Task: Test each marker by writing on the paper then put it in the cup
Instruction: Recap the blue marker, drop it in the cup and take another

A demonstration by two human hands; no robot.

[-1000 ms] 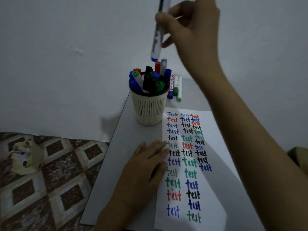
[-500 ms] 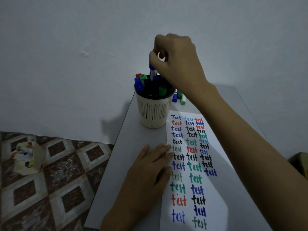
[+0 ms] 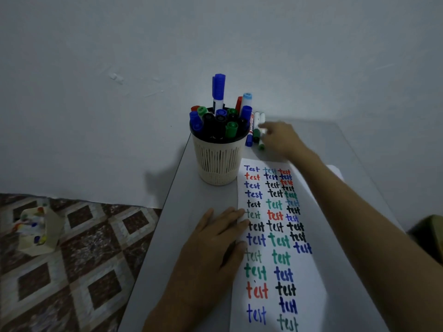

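Note:
A cream slotted cup [image 3: 217,161] stands on the grey table [image 3: 182,226], packed with several capped markers. A blue-capped marker [image 3: 218,92] sticks up highest in it. Three loose markers [image 3: 254,130] lie on the table just right of the cup. My right hand [image 3: 280,138] reaches to them, fingertips touching the rightmost green-capped one; the hand is blurred and no grip shows. The white paper [image 3: 309,279] carries rows of coloured "test" words. My left hand [image 3: 215,243] lies flat, fingers pressing the paper's left edge.
A white wall rises right behind the table's far edge. Left of the table lies patterned tiled floor with a small cream box [image 3: 38,233] of coloured items. A dark olive object [image 3: 429,238] shows at the right edge.
My right hand lowered the blue-capped marker into the cup, let it go, then moved right and down to the loose markers beside the cup. My left hand stayed on the paper.

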